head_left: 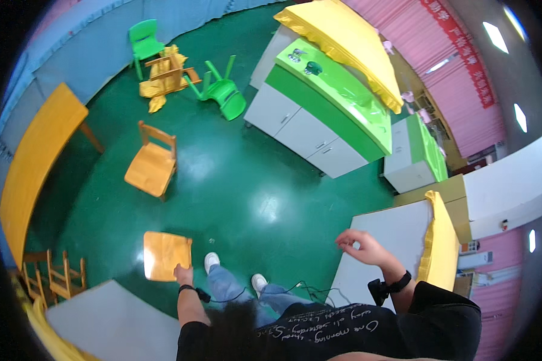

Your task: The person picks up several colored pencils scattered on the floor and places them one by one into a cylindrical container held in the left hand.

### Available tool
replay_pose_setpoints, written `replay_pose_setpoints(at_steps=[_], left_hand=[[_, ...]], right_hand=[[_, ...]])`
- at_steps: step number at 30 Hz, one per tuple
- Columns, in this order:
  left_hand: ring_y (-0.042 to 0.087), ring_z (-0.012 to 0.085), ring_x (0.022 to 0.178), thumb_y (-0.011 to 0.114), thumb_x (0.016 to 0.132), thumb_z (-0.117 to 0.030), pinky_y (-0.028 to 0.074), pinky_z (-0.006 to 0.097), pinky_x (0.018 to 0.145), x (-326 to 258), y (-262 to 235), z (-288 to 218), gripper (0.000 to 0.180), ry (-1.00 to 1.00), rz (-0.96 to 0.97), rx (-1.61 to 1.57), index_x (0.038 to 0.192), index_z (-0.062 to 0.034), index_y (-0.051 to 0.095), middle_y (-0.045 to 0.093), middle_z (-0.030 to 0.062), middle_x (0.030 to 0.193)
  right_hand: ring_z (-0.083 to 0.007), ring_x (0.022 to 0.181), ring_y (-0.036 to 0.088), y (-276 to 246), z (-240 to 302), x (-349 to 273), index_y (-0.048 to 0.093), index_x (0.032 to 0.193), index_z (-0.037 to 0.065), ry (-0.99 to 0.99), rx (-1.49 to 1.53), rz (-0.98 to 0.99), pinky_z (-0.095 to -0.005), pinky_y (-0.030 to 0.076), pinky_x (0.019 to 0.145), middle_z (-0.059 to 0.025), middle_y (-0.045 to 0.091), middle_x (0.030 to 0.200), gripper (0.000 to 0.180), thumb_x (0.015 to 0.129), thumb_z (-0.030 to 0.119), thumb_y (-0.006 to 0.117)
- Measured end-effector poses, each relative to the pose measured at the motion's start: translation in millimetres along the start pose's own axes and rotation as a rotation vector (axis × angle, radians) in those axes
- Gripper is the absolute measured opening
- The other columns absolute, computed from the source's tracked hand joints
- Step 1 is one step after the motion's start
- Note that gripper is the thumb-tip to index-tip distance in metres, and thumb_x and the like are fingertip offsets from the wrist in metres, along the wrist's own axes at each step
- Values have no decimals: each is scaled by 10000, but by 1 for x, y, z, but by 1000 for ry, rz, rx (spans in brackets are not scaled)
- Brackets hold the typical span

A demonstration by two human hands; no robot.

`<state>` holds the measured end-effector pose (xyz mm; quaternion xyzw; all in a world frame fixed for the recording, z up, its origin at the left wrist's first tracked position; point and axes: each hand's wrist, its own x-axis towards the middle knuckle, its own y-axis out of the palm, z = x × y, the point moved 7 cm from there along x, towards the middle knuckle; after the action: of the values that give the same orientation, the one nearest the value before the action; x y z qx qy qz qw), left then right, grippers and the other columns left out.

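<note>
At lower left, my left hand point(183, 275) has its fingers closed on the right edge of a small wooden chair point(162, 255). The chair's flat, light-brown surface faces up beside my left foot, and its legs are hidden beneath. My right hand point(364, 247) is raised on the other side of my body, near a grey-white panel point(373, 259). Its fingers are loosely curled, with a gap to the thumb and nothing visible in between. A second wooden chair point(150, 163) stands upright farther ahead on the green floor.
A wooden table point(39, 162) lines the left side. Ahead lie a tipped green chair point(224, 96) and a toppled wooden chair point(165, 73) with yellow cloth; a green chair point(144, 39) stands behind. A green-topped play cabinet point(316, 129) stands right. Thin cables point(307, 287) hang near my legs.
</note>
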<state>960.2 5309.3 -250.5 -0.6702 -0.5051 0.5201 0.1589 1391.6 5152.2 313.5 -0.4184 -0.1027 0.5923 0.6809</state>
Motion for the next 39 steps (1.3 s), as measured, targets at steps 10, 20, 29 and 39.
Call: replay_pose_setpoints(at_steps=[10,20,29,39], left_hand=[[575,253,916,681,759,-267,459,322,788,79,58,-24,751,-34,470,-895,1368,-3,330,603,118,1030],[420,164,663,728,720,-464,368,295,625,97,20,-24,552,-186,564,-582,993,-22,541,443,12,742],[503,195,546,637,811,-337,447,343,505,86,-34,-81,311,-202,863,-640,905,-63,525,495,54,666],[502,203,588,599,813,-471,478,342,570,-87,17,-244,467,85,934,-226,916,-31,482,480,76,664]], right_hand=[[-193,802,612,52,17,85,601,1015,43,195,2,104,-302,478,691,-86,638,873,163,865,87,555],[-203,806,617,34,-1,57,602,1012,30,245,30,-54,-307,489,686,-89,638,874,155,868,68,561],[-244,819,621,-4,-45,-88,597,980,20,344,140,-411,-339,490,699,-116,627,873,144,856,82,558],[-269,863,600,26,-83,-385,599,981,34,577,181,-968,-358,489,747,-113,619,956,154,854,105,550]])
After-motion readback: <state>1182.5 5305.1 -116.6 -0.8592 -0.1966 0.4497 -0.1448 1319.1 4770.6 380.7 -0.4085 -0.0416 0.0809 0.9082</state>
